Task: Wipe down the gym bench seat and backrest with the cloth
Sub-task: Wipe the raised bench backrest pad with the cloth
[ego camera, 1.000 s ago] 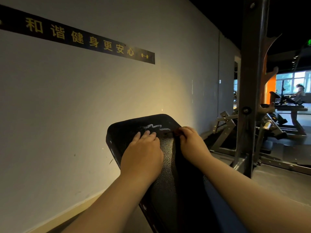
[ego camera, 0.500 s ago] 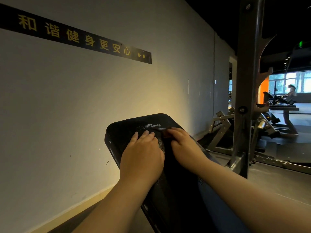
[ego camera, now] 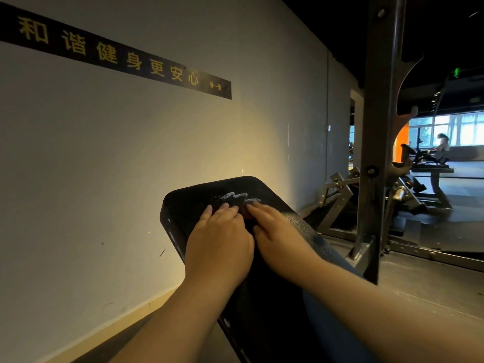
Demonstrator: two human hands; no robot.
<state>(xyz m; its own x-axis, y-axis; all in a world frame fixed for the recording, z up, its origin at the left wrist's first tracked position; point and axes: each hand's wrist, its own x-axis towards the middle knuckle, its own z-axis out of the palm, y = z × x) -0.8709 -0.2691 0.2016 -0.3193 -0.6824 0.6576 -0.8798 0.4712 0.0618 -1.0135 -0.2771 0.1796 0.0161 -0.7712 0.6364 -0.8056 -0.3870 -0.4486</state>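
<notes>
Left hand (ego camera: 220, 247) lies flat on the upper part of the backrest (ego camera: 183, 205), fingers straight and close together, palm down, forearm reaching in from the near edge. Right hand (ego camera: 280, 237) sits just beside it, touching or nearly so, fingers stretched out and angled left toward the left fingertips; I see neither hand curled round anything. A small dark reddish patch (ego camera: 245, 213) shows under the right fingertips; I cannot tell whether that is the cloth. A pale smear (ego camera: 235, 196) marks the pad just beyond the fingers. The backrest is black, textured and tilted up, its far end near the grey wall (ego camera: 104, 166) on the left, which carries a black sign strip (ego camera: 117, 56) with yellow characters. On the right stands a steel rack upright (ego camera: 377, 127) on grey floor (ego camera: 432, 284); far off, bright windows (ego camera: 458, 129).
</notes>
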